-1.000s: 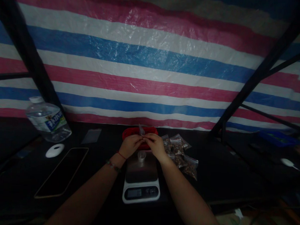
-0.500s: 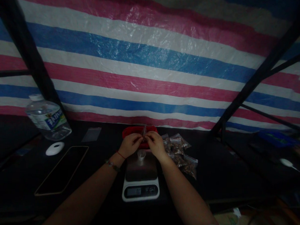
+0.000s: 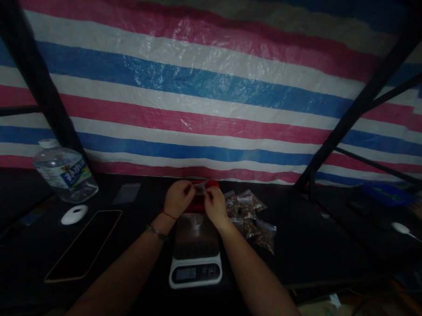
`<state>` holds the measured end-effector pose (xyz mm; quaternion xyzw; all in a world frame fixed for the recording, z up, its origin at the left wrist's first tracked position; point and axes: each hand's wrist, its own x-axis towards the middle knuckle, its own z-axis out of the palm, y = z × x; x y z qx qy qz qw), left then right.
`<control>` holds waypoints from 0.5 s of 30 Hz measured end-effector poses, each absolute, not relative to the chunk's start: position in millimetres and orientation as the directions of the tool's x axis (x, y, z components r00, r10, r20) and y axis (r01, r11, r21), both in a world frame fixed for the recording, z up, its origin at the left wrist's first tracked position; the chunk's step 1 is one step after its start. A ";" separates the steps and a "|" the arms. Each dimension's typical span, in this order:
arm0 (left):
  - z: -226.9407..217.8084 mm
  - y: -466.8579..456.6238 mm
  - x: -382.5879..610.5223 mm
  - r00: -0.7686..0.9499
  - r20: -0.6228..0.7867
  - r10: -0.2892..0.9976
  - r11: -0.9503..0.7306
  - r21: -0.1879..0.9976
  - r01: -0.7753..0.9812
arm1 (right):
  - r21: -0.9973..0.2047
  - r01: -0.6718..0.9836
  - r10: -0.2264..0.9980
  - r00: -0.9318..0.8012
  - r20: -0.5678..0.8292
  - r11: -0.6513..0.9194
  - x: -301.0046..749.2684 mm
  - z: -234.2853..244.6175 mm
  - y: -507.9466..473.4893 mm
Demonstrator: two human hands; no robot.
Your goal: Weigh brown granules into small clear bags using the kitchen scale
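Note:
My left hand [image 3: 178, 197] and my right hand [image 3: 215, 205] pinch the two sides of a small clear plastic bag [image 3: 200, 188]. What the bag contains is too dark to make out. Both hands are over a red container [image 3: 197, 206], which they partly cover. Just in front of it sits a white kitchen scale [image 3: 196, 272] with a dark metal plate and a lit display. On the plate stands a small clear cup [image 3: 196, 221]. Beside my right forearm lie several filled zip bags [image 3: 246, 208] with brown bits inside.
To the left are a flat, clear zip bag [image 3: 127, 193], a large clear bottle [image 3: 66, 172], a white mouse-like object [image 3: 74, 214] and a phone [image 3: 84, 245]. A blue tray [image 3: 387, 194] and a white object with a cord [image 3: 401, 228] lie far right. Dark metal posts flank the striped sheet.
The bag has tipped from upright to lower and flatter between my fingers. My hands have shifted slightly, and the whole view has moved a little.

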<state>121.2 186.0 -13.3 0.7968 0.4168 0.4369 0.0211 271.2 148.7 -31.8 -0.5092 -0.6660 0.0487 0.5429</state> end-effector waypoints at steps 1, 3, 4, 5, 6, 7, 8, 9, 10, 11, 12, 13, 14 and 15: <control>-10.2 188.7 120.1 0.259 0.681 0.685 -0.643 0.398 0.654 | -0.635 0.616 0.733 0.133 0.667 0.466 271.7 -32.3 149.2; -4.5 193.8 119.3 0.271 0.688 0.674 -0.660 0.395 0.639 | -0.669 0.571 0.737 0.157 0.658 0.475 273.6 -33.3 150.8; -2.0 196.1 119.7 0.277 0.691 0.667 -0.673 0.400 0.623 | -0.684 0.537 0.733 0.167 0.659 0.493 275.4 -34.1 152.1; 0.3 198.2 120.7 0.276 0.692 0.667 -0.679 0.411 0.608 | -0.698 0.502 0.726 0.183 0.662 0.511 277.8 -35.5 153.9; 2.4 200.1 122.1 0.274 0.687 0.673 -0.679 0.428 0.596 | -0.714 0.466 0.719 0.211 0.662 0.522 280.7 -37.5 156.3; 4.4 201.9 123.8 0.272 0.676 0.685 -0.675 0.449 0.586 | -0.738 0.429 0.715 0.252 0.652 0.521 284.1 -40.0 159.1; 6.4 203.6 125.4 0.270 0.660 0.702 -0.667 0.474 0.575 | -0.773 0.382 0.723 0.301 0.622 0.506 287.6 -42.9 162.2; 8.2 205.3 127.0 0.273 0.641 0.717 -0.661 0.502 0.558 | -0.817 0.318 0.743 0.347 0.572 0.481 290.9 -45.9 165.4; 10.1 206.8 128.5 0.283 0.623 0.729 -0.659 0.529 0.534 | -0.862 0.229 0.773 0.383 0.506 0.452 293.9 -48.7 168.2; 12.1 208.2 129.8 0.296 0.609 0.736 -0.661 0.556 0.504 | -0.900 0.115 0.807 0.405 0.429 0.421 296.1 -50.9 170.5; 14.0 209.4 130.9 0.311 0.599 0.738 -0.667 0.579 0.468 | -0.922 -0.016 0.845 0.406 0.348 0.388 297.7 -52.1 171.9; 16.1 210.4 132.0 0.329 0.592 0.735 -0.675 0.598 0.432 | -0.924 -0.149 0.880 0.388 0.274 0.353 298.6 -52.3 172.3; 18.1 211.3 133.0 0.345 0.589 0.731 -0.682 0.610 0.403 | -0.909 -0.269 0.910 0.356 0.212 0.317 298.8 -51.4 171.7; 20.1 212.0 133.8 0.359 0.587 0.726 -0.688 0.619 0.380 | -0.887 -0.368 0.936 0.312 0.165 0.279 298.7 -49.6 170.3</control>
